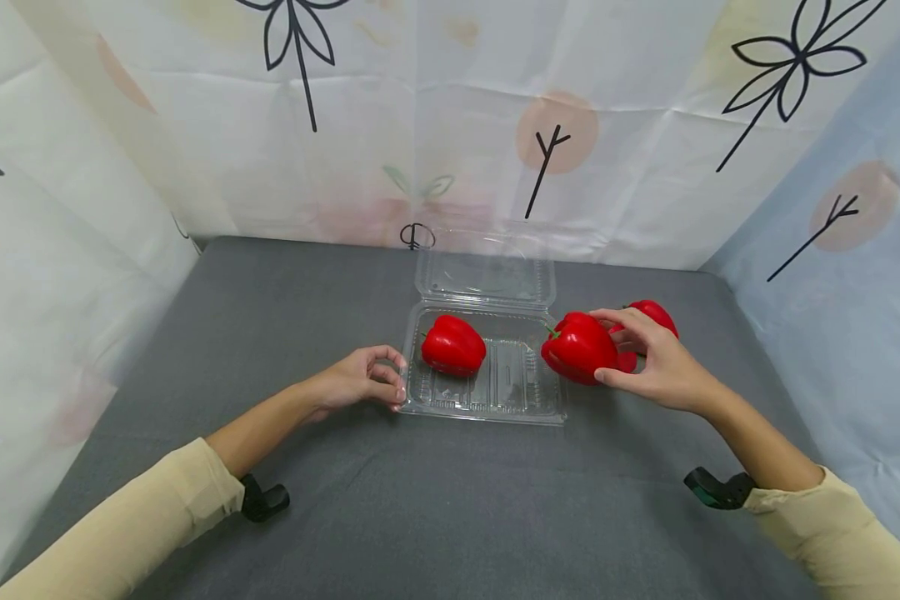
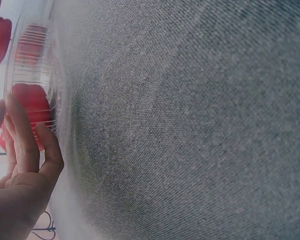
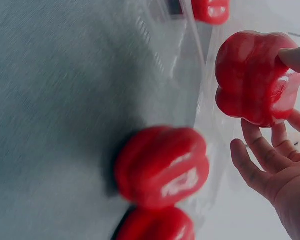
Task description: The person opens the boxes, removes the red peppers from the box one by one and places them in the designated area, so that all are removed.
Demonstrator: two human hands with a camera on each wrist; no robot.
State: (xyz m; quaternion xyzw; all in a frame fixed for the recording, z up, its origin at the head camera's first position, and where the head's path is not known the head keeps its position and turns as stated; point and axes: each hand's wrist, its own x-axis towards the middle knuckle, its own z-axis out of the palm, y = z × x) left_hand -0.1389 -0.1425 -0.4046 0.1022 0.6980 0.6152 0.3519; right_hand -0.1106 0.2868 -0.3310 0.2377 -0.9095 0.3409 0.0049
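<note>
A clear plastic clamshell container (image 1: 487,408) lies with its lid (image 1: 486,275) folded back. Inside its left half, a red bell pepper (image 1: 453,345) rests on its side. My left hand (image 1: 363,377) pinches the container's left rim between thumb and fingers, as the left wrist view (image 2: 27,160) shows. With thumb and fingertips my right hand (image 1: 656,367) grips another red bell pepper (image 3: 255,75), held up off the table near the container's right edge. Under and behind that hand, two more red bell peppers (image 3: 162,167) lie on the table, partly hidden in the head view.
A grey cloth (image 1: 450,508) covers the table. Patterned white curtains (image 1: 480,108) stand along the back and both sides, and the raised lid reaches close to the back one. Each forearm carries a black wrist mount (image 1: 264,498).
</note>
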